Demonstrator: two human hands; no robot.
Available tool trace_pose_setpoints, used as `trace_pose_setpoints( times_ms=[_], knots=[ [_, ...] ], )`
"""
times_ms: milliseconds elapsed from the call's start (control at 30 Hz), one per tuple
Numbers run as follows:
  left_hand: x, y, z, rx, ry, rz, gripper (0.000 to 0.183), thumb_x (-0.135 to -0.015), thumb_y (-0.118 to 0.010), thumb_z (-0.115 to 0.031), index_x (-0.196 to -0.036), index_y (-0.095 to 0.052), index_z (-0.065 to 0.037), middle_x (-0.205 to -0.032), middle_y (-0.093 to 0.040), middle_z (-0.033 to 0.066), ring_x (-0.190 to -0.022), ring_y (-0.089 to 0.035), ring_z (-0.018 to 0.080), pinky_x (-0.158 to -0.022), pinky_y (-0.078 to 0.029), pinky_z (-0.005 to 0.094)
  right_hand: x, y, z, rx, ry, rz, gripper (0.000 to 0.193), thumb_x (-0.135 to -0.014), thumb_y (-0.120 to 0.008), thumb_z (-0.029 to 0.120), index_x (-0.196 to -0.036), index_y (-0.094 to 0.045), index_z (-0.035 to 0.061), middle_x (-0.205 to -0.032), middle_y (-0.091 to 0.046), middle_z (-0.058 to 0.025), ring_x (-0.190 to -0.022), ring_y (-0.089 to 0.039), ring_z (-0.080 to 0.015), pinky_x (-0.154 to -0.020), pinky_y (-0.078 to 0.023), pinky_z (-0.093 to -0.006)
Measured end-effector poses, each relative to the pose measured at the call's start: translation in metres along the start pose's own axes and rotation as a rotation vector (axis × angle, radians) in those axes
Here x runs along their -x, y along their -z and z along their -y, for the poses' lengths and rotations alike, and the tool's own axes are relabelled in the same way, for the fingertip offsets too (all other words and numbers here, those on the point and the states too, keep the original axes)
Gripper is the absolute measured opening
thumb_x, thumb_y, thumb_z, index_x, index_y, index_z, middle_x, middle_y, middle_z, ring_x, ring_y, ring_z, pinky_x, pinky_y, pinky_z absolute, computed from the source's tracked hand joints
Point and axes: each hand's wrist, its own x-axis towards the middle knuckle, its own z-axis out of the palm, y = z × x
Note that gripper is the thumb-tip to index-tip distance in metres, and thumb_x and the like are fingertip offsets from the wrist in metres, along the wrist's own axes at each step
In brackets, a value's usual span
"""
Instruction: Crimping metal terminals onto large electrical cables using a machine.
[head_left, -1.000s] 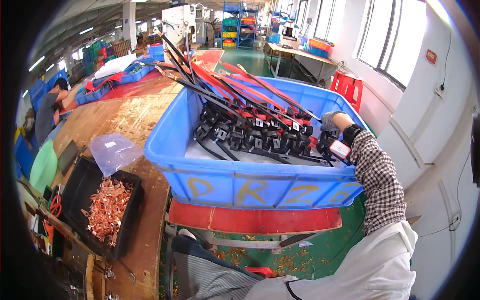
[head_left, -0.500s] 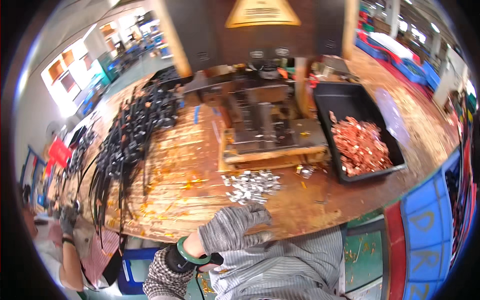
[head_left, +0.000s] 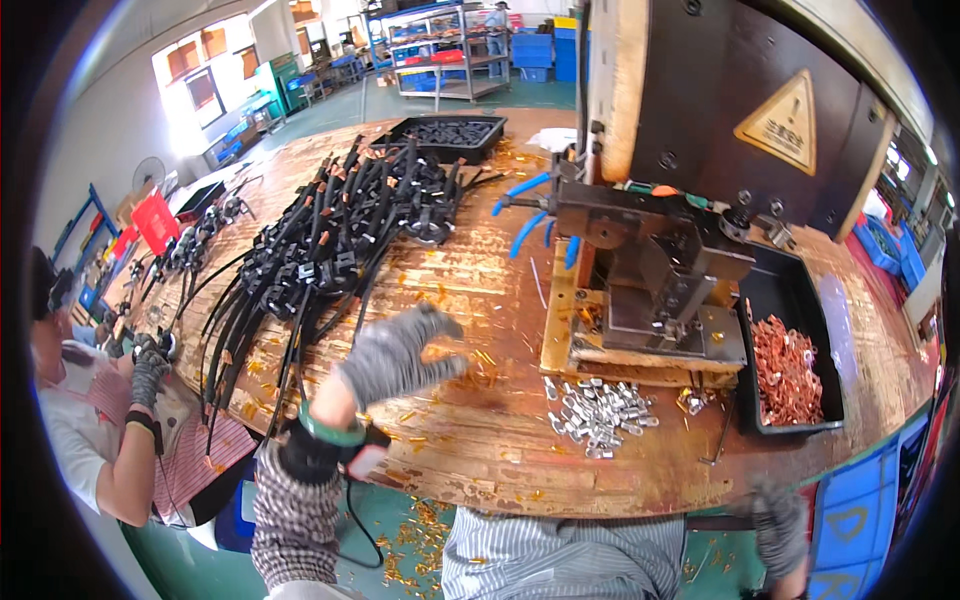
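Note:
My left hand (head_left: 400, 355), in a grey knit glove, is over the wooden table (head_left: 480, 460) just right of a heap of black cables (head_left: 335, 240). Its fingers are stretched and the thumb is apart, with nothing between them. Low on the right, my right hand (head_left: 780, 535), gloved too, is beside the table's front edge. Motion smears its fingers, and I cannot make out anything in them. Between the hands lies a pile of silver metal terminals (head_left: 602, 415), in front of a dark metal press fixture (head_left: 665, 275) on a wooden base.
A black tray (head_left: 790, 428) of copper-coloured pieces (head_left: 785, 370) stands right of the press. Behind the cables is another black tray (head_left: 445, 128) with dark parts. A co-worker (head_left: 110, 430) sits at the left, wearing gloves. Yellow scraps litter table and floor. A blue bin (head_left: 855, 520) borders the right side.
My view has swung left. My left hand has moved forward and left, away from the silver terminals toward the cables, its fingers spreading. My right hand has come into view.

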Motion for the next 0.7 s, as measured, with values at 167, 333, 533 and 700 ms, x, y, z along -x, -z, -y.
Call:
trace_pose_setpoints(
  times_ms=[167, 333, 533, 700],
  knots=[
    [-0.074, 0.034, 0.076, -0.398, 0.381, 0.104, 0.058, -0.074, -0.064, -0.041, -0.120, -0.047, -0.010, -0.114, -0.051, 0.0170, -0.103, -0.052, 0.0332, -0.085, -0.044, 0.0397, -0.029, -0.088, 0.033, -0.363, 0.178, -0.102, 0.016, -0.083, -0.052, 0.019, -0.088, -0.061, 0.0066, -0.071, -0.062, -0.0077, -0.065, -0.056, -0.0265, -0.058, -0.043, -0.0378],
    [-0.130, -0.013, 0.174, -0.483, 0.634, 0.196, 0.069, -0.069, -0.067, -0.040, -0.123, -0.043, -0.006, -0.126, -0.043, 0.0178, -0.118, -0.041, 0.0310, -0.096, -0.037, 0.0389, -0.036, -0.124, 0.026, 0.056, 0.543, -0.304, 0.022, -0.080, -0.062, 0.021, -0.098, -0.061, 0.0092, -0.088, -0.061, -0.0104, -0.074, -0.056, -0.0294, -0.065, -0.046, -0.0387],
    [-0.161, -0.028, 0.164, -0.466, 0.884, 0.145, 0.062, -0.077, -0.060, -0.028, -0.128, -0.038, -0.002, -0.140, -0.027, 0.0147, -0.126, -0.031, 0.0310, -0.101, -0.030, 0.0393, -0.042, -0.134, 0.030, 0.000, 0.467, -0.326, 0.023, -0.079, -0.064, 0.019, -0.099, -0.060, 0.0088, -0.089, -0.060, -0.0126, -0.075, -0.056, -0.0327, -0.064, -0.046, -0.0408],
    [-0.168, -0.035, 0.163, -0.400, 0.871, 0.106, 0.061, -0.074, -0.059, -0.043, -0.118, -0.050, -0.002, -0.124, -0.046, 0.0192, -0.118, -0.042, 0.0328, -0.099, -0.034, 0.0386, -0.041, -0.131, 0.035, -0.096, 0.462, -0.302, 0.026, -0.077, -0.066, 0.016, -0.101, -0.058, 0.0078, -0.089, -0.059, -0.0151, -0.074, -0.056, -0.0335, -0.063, -0.047, -0.0418]
  ],
)
